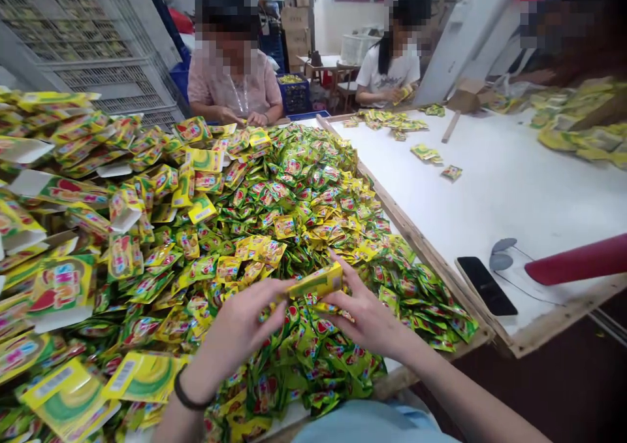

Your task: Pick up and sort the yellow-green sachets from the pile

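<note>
A small yellow carton (316, 281) is held level between my two hands, just above a heap of sachets. My left hand (252, 315) is closed on its left end, thumb below and fingers along the top. At the other end, my right hand (365, 309) grips it with the index finger raised along the end and the other fingers beneath. A bit of yellow wrapping shows under the carton by the right fingers; I cannot tell whether it is a sachet in that hand. Green and yellow sachets (313, 351) lie right below both hands.
Flat and opened cartons (63, 286) are piled at left. A wooden rail (416, 247) borders the heap. On the white table (494, 208) lie a phone (486, 286), earphones and loose sachets. Two people sit across, another person stands at right. Crates (98, 44) rise at back left.
</note>
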Demonstrator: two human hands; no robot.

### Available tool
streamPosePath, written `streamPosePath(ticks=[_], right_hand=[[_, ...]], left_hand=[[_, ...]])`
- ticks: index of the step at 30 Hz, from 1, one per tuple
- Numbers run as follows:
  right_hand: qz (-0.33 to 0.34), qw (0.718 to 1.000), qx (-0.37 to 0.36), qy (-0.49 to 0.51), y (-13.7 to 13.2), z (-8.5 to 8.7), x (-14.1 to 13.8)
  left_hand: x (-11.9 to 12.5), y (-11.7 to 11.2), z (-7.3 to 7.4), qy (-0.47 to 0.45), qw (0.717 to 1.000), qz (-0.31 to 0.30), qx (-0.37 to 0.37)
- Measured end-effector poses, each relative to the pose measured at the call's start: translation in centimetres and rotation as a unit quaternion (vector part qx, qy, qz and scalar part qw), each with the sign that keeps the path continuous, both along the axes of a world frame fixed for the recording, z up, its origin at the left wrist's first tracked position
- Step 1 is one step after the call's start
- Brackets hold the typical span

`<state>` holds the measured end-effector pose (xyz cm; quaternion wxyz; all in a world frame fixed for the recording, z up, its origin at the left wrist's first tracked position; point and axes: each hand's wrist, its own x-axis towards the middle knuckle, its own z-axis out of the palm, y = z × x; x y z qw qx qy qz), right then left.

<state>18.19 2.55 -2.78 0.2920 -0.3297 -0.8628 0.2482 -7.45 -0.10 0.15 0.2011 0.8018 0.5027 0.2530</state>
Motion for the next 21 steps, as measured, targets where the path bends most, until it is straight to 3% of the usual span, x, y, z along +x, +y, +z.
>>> streamPosePath(ticks=[2,4,5,7,8,11,13,16,19,21], right_hand=[[-0.007,0.999,-0.032,0.027,0.4,-0.1,-0.2],[-0.027,0.998,-0.021,0.045,0.6,-0.4,-0.1],[-0.036,0.998,0.008,0.044,0.6,-0.6,0.0],[-0.042,0.993,0.102,0.030,0.2,-0.8,0.1],[-0.029,0.987,0.158,0.019,-0.2,-0.9,0.0],[0.069,0.956,0.282,-0.031,-1.8,-0.9,-0.5],[0.133,0.947,0.286,-0.057,-2.8,-0.4,-0.5],[0.140,0.980,0.143,-0.018,-3.4,1.3,0.3],[0.085,0.991,-0.053,0.090,-2.1,3.4,1.3],[0.048,0.980,-0.114,0.156,-0.5,4.5,1.3]], left_hand=[[1.8,-1.1,-1.6,-0.035,0.999,0.014,-0.007],[3.5,-1.7,-3.3,-0.125,0.984,0.126,0.030],[4.5,-2.0,-4.0,-0.194,0.960,0.196,0.042],[6.5,-2.4,-4.7,-0.364,0.884,0.295,0.003],[7.4,-2.6,-4.7,-0.448,0.838,0.304,-0.060],[8.8,-2.6,-3.5,-0.601,0.709,0.230,-0.287],[8.4,-2.2,-2.6,-0.629,0.662,0.207,-0.351],[6.5,-1.8,-2.0,-0.620,0.664,0.205,-0.365],[5.7,-2.2,-2.2,-0.563,0.719,0.158,-0.376],[6.1,-2.6,-2.3,-0.521,0.758,0.113,-0.374]])
